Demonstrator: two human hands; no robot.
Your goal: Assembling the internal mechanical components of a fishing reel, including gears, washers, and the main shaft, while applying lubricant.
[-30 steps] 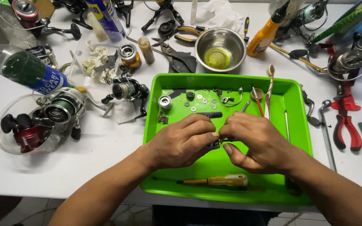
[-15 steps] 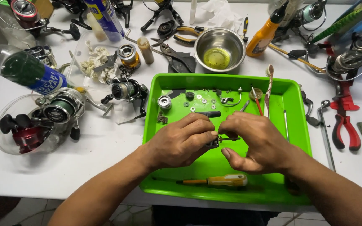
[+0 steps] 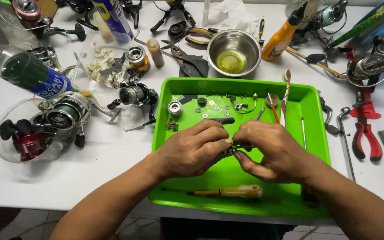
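Together, both hands (image 3: pixel 236 149) pinch a small dark part (image 3: pixel 233 148) over the green tray (image 3: pixel 318 146).

Right hand (image 3: pixel 274 149): fingers now closed tighter over the small dark part (image 3: pixel 233 150). Left hand (image 3: pixel 192 149): thumb drawn slightly nearer the right fingertips.

One green tray (image 3: pixel 316 146), one steel bowl (image 3: pixel 245 42), one screwdriver (image 3: pixel 232 192), two hands.
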